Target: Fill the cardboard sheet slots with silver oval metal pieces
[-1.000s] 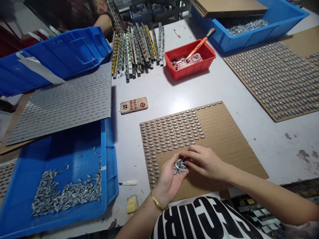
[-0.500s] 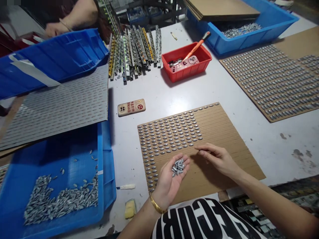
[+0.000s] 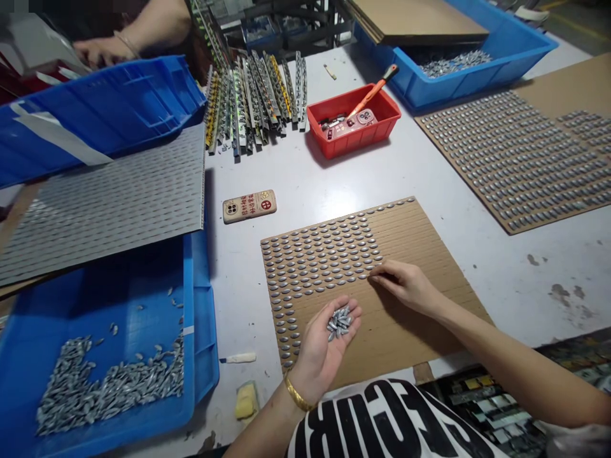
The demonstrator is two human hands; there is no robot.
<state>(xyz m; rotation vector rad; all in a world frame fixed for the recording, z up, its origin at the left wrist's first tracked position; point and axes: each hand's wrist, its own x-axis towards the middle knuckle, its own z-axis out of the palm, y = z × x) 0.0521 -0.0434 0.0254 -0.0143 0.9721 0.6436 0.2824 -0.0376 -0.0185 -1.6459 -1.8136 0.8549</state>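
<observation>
My left hand (image 3: pixel 322 346) is cupped palm up over the near part of a cardboard sheet (image 3: pixel 420 248), holding a small heap of grey spindle-shaped metal pieces (image 3: pixel 339 322). Similar pieces (image 3: pixel 324 251) lie in neat rows on the sheet's left and upper part, with one row along its far edge. At the right end of the lowest long row, my right hand (image 3: pixel 405 284) has thumb and forefinger pinched together on the cardboard. Whatever sits between those fingertips is hidden.
Left stands a blue bin (image 3: pixel 191 343) of loose pieces, beneath a filled sheet (image 3: pixel 119 197). A phone-shaped case (image 3: pixel 249 207), red tray (image 3: pixel 360 137), metal strips (image 3: pixel 255 102), another filled sheet (image 3: pixel 525 159) and blue bin (image 3: pixel 477 76) lie beyond. A co-worker's hand (image 3: pixel 102 52) shows top left.
My right hand has moved slightly left and down onto the cardboard, its fingertips reaching the row's end. My left hand keeps its heap in about the same place. The view has shifted slightly.
</observation>
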